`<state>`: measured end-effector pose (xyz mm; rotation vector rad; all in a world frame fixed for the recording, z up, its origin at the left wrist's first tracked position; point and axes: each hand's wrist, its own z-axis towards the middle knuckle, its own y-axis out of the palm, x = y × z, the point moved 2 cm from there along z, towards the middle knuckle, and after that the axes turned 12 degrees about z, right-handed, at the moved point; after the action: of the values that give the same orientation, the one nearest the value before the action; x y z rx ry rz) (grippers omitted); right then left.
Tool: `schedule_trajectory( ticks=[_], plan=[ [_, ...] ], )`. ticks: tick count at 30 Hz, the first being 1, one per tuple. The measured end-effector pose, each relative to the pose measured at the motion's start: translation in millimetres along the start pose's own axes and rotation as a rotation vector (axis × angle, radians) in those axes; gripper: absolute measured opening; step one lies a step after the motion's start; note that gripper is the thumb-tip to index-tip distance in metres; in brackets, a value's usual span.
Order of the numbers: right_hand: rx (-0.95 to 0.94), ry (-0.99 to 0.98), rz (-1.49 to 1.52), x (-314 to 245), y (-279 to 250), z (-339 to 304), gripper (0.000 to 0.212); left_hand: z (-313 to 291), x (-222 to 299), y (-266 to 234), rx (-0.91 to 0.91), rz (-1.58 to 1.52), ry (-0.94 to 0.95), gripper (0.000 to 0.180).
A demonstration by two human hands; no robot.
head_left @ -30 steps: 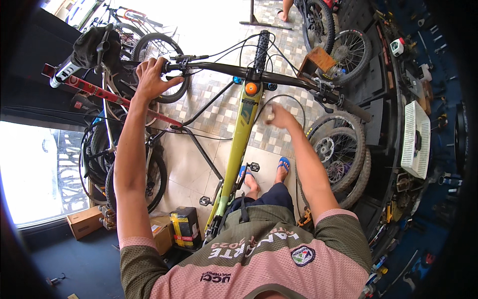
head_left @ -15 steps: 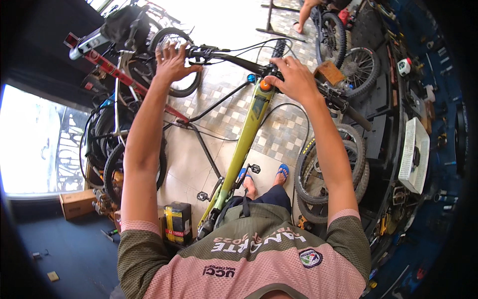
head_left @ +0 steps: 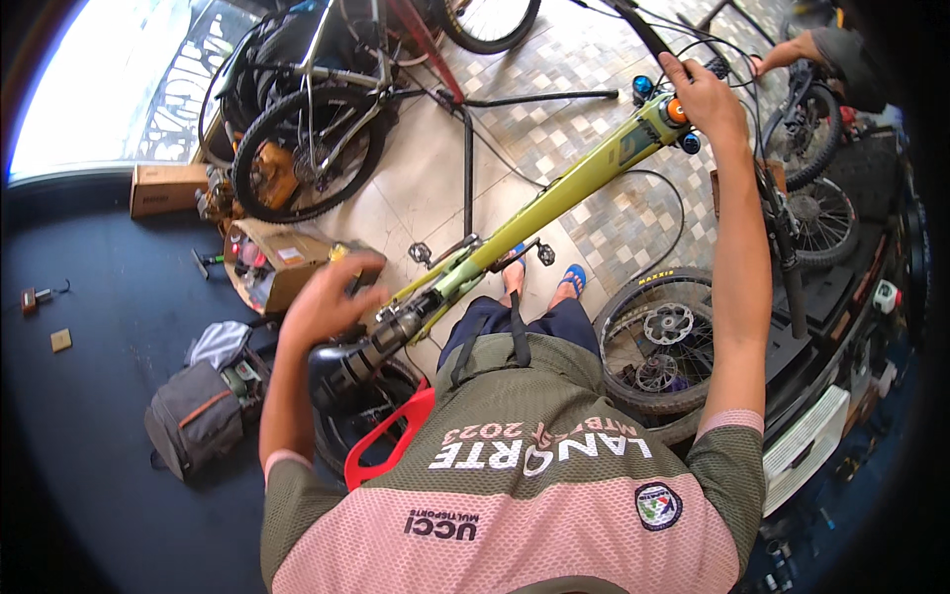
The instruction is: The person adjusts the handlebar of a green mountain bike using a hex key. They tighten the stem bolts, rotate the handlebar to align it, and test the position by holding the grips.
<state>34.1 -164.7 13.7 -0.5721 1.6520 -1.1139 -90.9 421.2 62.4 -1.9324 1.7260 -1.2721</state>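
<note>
A yellow-green mountain bike frame [head_left: 554, 203] runs slantwise before me, its front end at the upper right. My right hand [head_left: 711, 99] is closed on the stem and handlebar area, beside the orange cap [head_left: 676, 111] on top of the steerer; its fingertips are partly hidden. Smeared by motion, my left hand [head_left: 332, 297] hovers by the black saddle area [head_left: 341, 371], fingers apart and nothing visible in it. A red mudguard [head_left: 391, 436] sits over the rear wheel, close to my body.
Several bikes stand at the upper left, one with a black-tyred wheel [head_left: 312, 153]. Loose wheels [head_left: 653, 346] lie right of my feet. A grey backpack [head_left: 198, 416] and an open cardboard box [head_left: 282, 262] are at left. Another person [head_left: 841, 59] is at the upper right.
My left hand has left the left end of the handlebar and come back toward the saddle. The bike's front now points further right in view; my right hand stays at the stem.
</note>
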Motion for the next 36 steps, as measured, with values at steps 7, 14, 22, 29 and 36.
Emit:
schedule_trajectory(
  ticks=[7, 14, 22, 29, 36],
  plan=[
    [-0.003, 0.015, -0.032, -7.2, 2.3, 14.8, 0.095, -71.1, 35.6, 101.6, 0.58, 0.379, -0.11, 0.083],
    [0.018, -0.017, -0.047, -18.9, 1.0, 17.8, 0.088, -40.3, 17.9, 108.6, 0.877, 0.668, -0.136, 0.069],
    [-0.01, 0.027, -0.088, -28.2, 1.7, 19.7, 0.083, -19.7, 10.4, 107.0, 0.988, 0.762, -0.239, 0.071],
    [0.034, -0.005, -0.087, -37.1, 3.0, 12.4, 0.078, -21.8, 12.0, 101.5, 0.978, 0.7, -0.261, 0.071],
    [-0.011, -0.035, -0.109, -41.2, -2.0, 18.7, 0.078, -36.5, 16.6, 85.0, 0.891, 0.214, -0.104, 0.05]
  ],
)
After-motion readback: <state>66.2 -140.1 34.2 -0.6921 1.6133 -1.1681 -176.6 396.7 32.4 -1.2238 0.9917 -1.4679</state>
